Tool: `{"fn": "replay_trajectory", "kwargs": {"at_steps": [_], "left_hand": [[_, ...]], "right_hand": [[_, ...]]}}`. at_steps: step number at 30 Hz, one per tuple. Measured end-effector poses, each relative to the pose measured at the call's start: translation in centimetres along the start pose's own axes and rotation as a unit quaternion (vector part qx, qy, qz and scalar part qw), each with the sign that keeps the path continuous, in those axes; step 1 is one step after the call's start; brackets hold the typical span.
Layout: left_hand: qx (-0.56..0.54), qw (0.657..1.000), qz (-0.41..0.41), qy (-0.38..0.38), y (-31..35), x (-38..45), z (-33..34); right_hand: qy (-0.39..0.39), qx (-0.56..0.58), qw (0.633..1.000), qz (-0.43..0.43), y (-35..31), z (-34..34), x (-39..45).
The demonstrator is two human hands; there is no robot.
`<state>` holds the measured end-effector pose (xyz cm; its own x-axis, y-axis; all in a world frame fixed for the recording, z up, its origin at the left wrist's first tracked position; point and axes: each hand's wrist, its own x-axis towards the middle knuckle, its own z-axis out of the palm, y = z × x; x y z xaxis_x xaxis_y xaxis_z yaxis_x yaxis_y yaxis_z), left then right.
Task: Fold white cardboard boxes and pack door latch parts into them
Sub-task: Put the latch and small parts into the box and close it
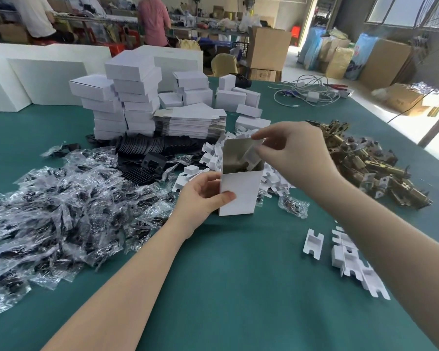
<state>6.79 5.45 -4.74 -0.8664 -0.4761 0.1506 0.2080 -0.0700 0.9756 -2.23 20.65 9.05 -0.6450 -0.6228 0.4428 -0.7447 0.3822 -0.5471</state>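
- Left hand (200, 196) grips the upright open-topped white cardboard box (241, 191): thumb curled across its front face, fingers round the left side. The box's bottom edge sits at the green cloth-covered table (238, 287); touching or just above, can't tell.
- Right hand (297, 153) is over the box mouth, fingertips pinching a white notched cardboard insert (252, 158) that sits tilted, partly down inside the box.
- Dark metal is visible at the bottom of the box interior; too shadowed to identify.
- Pile of brass-coloured metal door latch parts (365, 163) lies right of the box, behind the right forearm.
- Loose white cardboard inserts (276, 178) are heaped just behind and right of the box; a few more inserts (350, 259) lie near right, beside the right forearm.
- Heap of clear plastic bags with dark hardware (61, 206) covers the left of the table.
- Black plastic plates (147, 153) are piled behind those bags.
- Stack of flat unfolded white box blanks (190, 122) and stacks of folded white boxes (127, 97) stand at the back, centre-left.
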Motion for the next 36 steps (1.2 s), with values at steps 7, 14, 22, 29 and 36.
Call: {"fn": "replay_trajectory", "kwargs": {"at_steps": [7, 14, 22, 29, 36], "left_hand": [[0.013, 1.000, 0.002, 0.001, 0.1, 0.0, -0.1], [0.021, 1.000, 0.000, 0.005, 0.0, 0.0, -0.2], [0.049, 0.999, 0.022, 0.000, -0.2, 0.0, -0.1], [-0.108, 0.992, -0.014, 0.060, 5.0, 1.3, -2.1], [0.745, 0.641, -0.180, 0.054, 10.1, 6.8, -8.1]], "right_hand": [[-0.041, -0.293, 0.955, 0.005, -2.4, 2.0, 0.6], [-0.053, -0.389, 0.920, -0.008, -2.8, 4.0, -0.5], [0.066, 0.212, 0.966, 0.134, 4.4, 8.4, -4.9], [-0.003, 0.254, 0.957, 0.138, 7.1, 10.4, -6.3], [-0.001, 0.251, 0.956, 0.152, 6.8, 10.4, -6.4]]}}
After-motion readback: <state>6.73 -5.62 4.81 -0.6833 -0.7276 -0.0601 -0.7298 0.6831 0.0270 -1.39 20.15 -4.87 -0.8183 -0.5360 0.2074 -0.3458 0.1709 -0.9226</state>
